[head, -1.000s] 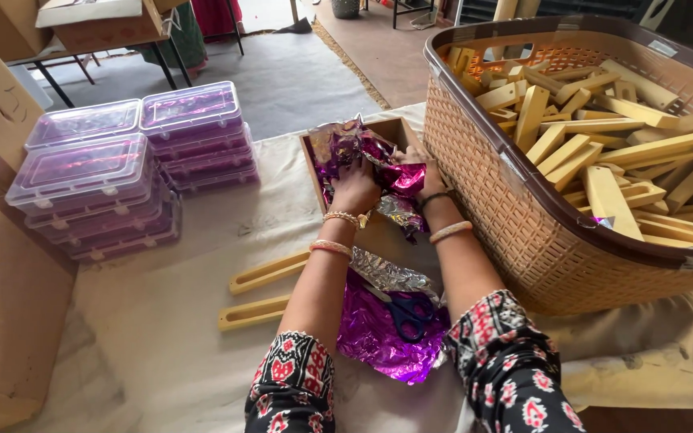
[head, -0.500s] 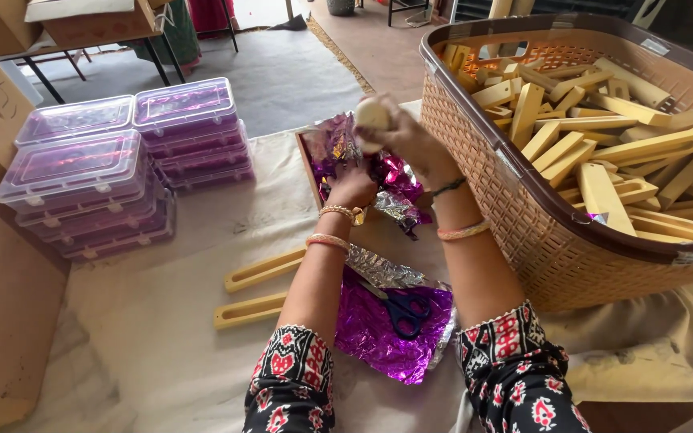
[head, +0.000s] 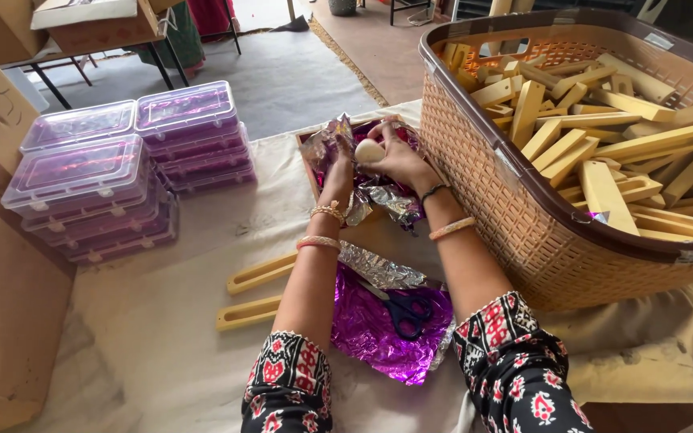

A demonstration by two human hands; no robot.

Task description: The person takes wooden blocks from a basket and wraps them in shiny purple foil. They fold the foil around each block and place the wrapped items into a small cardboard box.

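In the upper middle of the frame, both hands meet over a shallow brown cardboard box (head: 308,164) that lies on the cream cloth-covered table (head: 162,337). The right hand (head: 401,157) has its fingers curled around a small pale egg-shaped object (head: 369,151), which sits between the fingertips just above the box. The left hand (head: 340,172) is raised beside it, fingers bent and touching a crumpled piece of silver and purple foil (head: 332,143); I cannot tell how firmly it grips. More crumpled foil pieces fill the box under the hands. Lower in the centre, between the two forearms, a flat purple foil sheet (head: 378,341) lies on the table with dark blue-handled scissors (head: 407,311) resting on it. Left of the left forearm, two long pale yellow wooden pieces (head: 260,293) lie nearly parallel. At the right side of the frame stands a large woven beige plastic basket with a brown rim (head: 523,232), full of similar yellow wooden pieces. In the upper left, stacks of clear plastic lidded boxes with purple content (head: 122,172) stand on the table.
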